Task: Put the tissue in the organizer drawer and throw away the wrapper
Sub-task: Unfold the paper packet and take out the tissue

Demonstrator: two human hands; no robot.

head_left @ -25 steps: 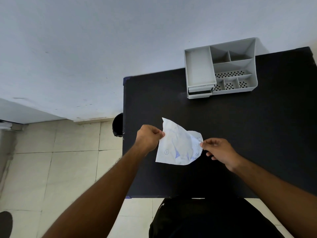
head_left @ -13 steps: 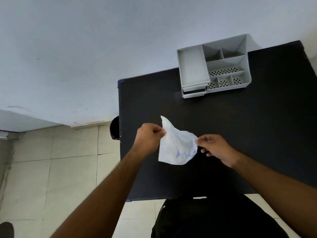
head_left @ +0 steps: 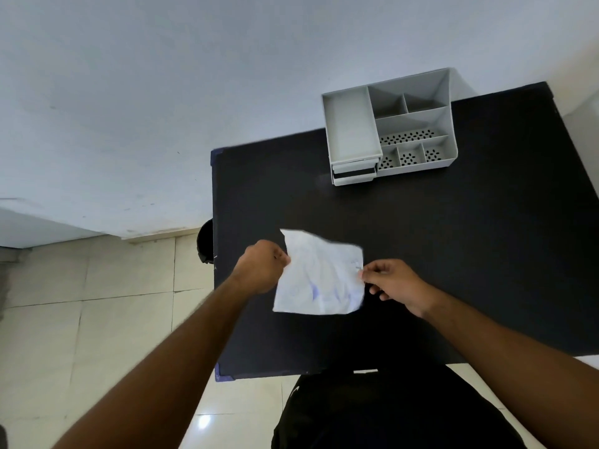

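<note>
Wrapper, white crinkled plastic with blue print (head_left: 319,277): pinched at opposite edges by left hand (head_left: 261,270) and right hand (head_left: 393,285), now stretched flatter than before, unopened; tissue unseen. Grey compartmented plastic organizer (head_left: 389,124), drawers shut, well beyond the wrapper.

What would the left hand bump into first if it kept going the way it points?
The left hand points right, into the wrapper it already pinches. Past that comes the right hand, holding the other edge. Depth looks about level, though that's hard to judge.
</note>
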